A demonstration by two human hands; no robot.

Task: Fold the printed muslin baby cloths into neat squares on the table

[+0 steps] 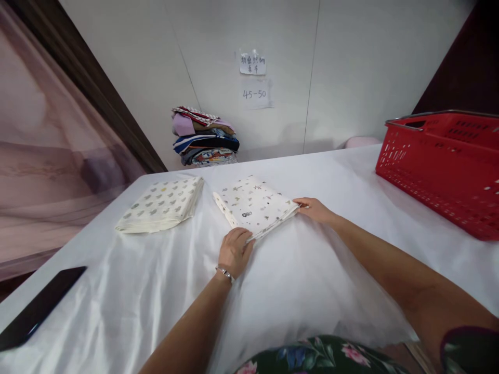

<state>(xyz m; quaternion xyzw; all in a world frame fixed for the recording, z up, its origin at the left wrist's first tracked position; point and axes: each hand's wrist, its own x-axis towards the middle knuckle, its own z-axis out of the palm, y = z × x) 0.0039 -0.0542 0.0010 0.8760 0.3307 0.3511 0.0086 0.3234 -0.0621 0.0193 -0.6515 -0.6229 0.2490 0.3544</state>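
Note:
A folded white cloth (257, 203) with small scattered prints lies in the middle of the white-covered table. My left hand (234, 252) pinches its near corner between thumb and fingers, and a bracelet circles that wrist. At the cloth's right corner, my right hand (314, 210) grips the edge with its fingertips. The layers along the near right edge are slightly raised between both hands. To the left lies another folded cloth (161, 204), cream with grey printed motifs, apart from my hands.
A red perforated basket (440, 171) stands on the right of the table (187, 306). A black phone-like slab (41, 306) lies at the left edge. Beyond the far edge is a stack of folded fabrics (206, 140) against the wall, below paper notes (256, 94).

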